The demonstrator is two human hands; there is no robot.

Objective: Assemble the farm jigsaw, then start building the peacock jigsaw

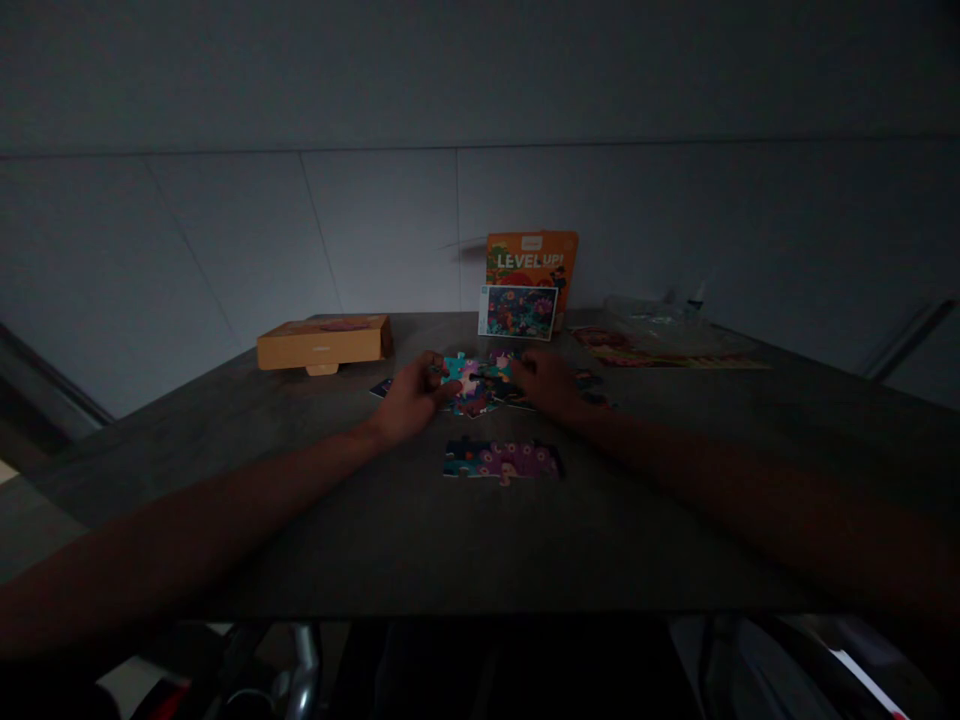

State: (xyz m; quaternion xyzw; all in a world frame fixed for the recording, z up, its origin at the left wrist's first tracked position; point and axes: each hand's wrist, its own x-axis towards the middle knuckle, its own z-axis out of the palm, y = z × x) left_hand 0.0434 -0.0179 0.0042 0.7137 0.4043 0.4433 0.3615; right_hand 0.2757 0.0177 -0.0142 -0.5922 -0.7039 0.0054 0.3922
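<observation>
- At ten o'clock from the hands, an orange box [322, 345] lies flat on the table [225, 420], seemingly clear of the arms.
- At nine, the left hand [409, 400] is closed on a teal-and-pink puzzle piece [460, 370], thumb nearest the person, probably to steady it.
- At six, a joined strip [499, 460] lies flat, apparently kept within easy reach.
- Near twelve, a picture card [519, 312] stands before an upright "Level Up!" box [531, 260], likely so its picture faces the person.
- At three, the right hand [553, 382] narrowly pinches a smaller piece [502, 364]; loose pieces [590, 378] lie just beyond.
- At two, a printed sheet [660, 357] and clear plastic bag [652, 312] lie well apart.
</observation>
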